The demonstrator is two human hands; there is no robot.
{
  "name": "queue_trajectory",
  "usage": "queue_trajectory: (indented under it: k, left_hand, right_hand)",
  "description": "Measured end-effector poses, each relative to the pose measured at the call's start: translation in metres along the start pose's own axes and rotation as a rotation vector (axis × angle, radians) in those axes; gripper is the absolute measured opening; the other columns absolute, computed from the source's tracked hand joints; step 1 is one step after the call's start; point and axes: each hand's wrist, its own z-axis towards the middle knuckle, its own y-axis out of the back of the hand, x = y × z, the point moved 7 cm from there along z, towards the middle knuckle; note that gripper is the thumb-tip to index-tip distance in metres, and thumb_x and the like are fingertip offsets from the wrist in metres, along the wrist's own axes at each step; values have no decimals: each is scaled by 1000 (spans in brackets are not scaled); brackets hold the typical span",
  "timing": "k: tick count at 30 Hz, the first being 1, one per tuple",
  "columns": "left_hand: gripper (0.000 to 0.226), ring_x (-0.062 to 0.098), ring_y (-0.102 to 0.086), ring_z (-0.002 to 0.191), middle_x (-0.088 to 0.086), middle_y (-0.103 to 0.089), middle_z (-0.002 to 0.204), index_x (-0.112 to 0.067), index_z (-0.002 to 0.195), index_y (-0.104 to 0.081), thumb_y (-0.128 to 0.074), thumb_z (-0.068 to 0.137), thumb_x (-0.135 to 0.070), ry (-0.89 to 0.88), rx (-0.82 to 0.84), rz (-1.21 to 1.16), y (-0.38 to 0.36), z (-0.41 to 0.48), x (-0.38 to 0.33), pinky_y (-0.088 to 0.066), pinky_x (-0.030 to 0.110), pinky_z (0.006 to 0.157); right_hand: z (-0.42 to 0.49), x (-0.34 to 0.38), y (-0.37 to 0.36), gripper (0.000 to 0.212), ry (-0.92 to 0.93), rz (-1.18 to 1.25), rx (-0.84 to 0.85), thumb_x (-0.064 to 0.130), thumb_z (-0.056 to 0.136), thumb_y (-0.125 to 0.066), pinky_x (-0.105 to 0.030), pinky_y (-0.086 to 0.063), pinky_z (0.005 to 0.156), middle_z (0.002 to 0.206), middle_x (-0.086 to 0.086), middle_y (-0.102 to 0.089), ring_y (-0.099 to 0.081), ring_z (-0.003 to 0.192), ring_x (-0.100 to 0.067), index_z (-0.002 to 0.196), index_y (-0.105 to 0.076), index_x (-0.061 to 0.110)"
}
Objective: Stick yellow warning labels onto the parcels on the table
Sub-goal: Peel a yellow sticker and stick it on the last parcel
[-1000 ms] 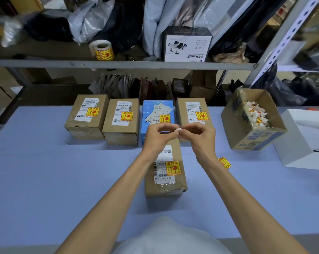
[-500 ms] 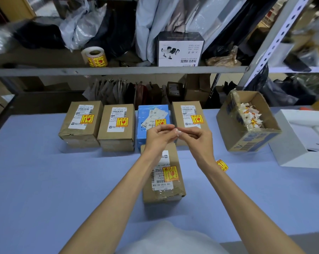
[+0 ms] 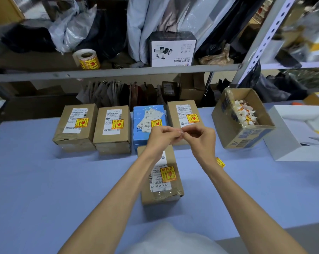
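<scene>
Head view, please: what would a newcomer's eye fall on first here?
The left hand and right hand pinch a small white scrap mid-frame above a labelled parcel. Behind them, four parcels in a row show yellow labels; a label roll sits on the shelf.

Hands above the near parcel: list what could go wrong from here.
1. The left hand and right hand pinch a tiny pale scrap at the fingertips; it may slip and drop onto the near parcel.
2. The loose yellow label lies on the table beside the right forearm; a sweep of the arm could catch or crumple it.
3. Every parcel in view already bears a label, so the loose one might get doubled up.
</scene>
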Motion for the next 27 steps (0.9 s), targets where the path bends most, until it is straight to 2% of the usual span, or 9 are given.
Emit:
queue_trajectory:
  k: [3,6,11,16,18,21,24,27]
  left_hand:
    - [9,26,-71,90,19,-72,92,3,91,-71,-66,84,0,21,11,-3,-6,3,2,-57,31,87]
    - [9,26,-70,91,18,-71,95,-1,88,-70,-63,85,5,20,15,-35,-10,7,2,-56,31,88]
    - [18,23,-70,93,16,-69,102,3,104,-68,-60,88,5,22,3,37,-11,15,0,-58,23,79]
    - [21,20,-71,86,18,-71,99,7,106,-68,-62,86,5,72,77,63,-24,20,5,-59,23,78]
    - [19,20,-72,89,16,-73,97,4,104,-70,-64,86,2,81,101,76,-32,23,5,-58,25,80]
    - [18,21,-71,91,16,-73,98,1,104,-71,-62,89,-1,93,141,88,-49,29,3,-58,26,82]
    - [21,17,-68,87,15,-71,95,3,108,-69,-56,93,-3,127,167,51,-75,33,4,-57,24,83]
    - [22,18,-67,87,17,-68,98,8,110,-66,-58,92,-2,97,151,54,-101,38,5,-57,23,82]
  right_hand:
    - [-1,6,2,13,94,-137,-47,1,77,-71,-28,-58,72,80,-1,-73,-69,76,-10,84,-76,10]
    - [4,8,3,13,106,-236,-65,7,78,-72,-29,-58,73,81,0,-75,-69,75,-8,87,-78,13]
    - [5,9,9,17,61,-218,13,13,78,-76,-19,-57,73,85,2,-76,-70,75,-2,95,-78,14]
    - [18,3,24,15,37,-181,69,7,72,-80,-13,-52,68,80,0,-75,-68,71,-4,86,-78,12]
    - [22,0,34,15,41,-150,52,6,70,-82,-16,-53,69,79,-2,-75,-68,72,-5,83,-78,10]
    - [26,-3,49,10,118,-193,-15,9,71,-81,-28,-56,67,76,-1,-74,-69,70,-10,81,-77,10]
    - [31,-2,60,7,252,-468,-123,16,81,-73,-34,-50,59,74,-4,-69,-64,67,-20,81,-73,9]
    - [41,-7,73,11,208,-607,-132,15,87,-65,-38,-47,64,81,-8,-68,-62,73,-25,82,-67,6]
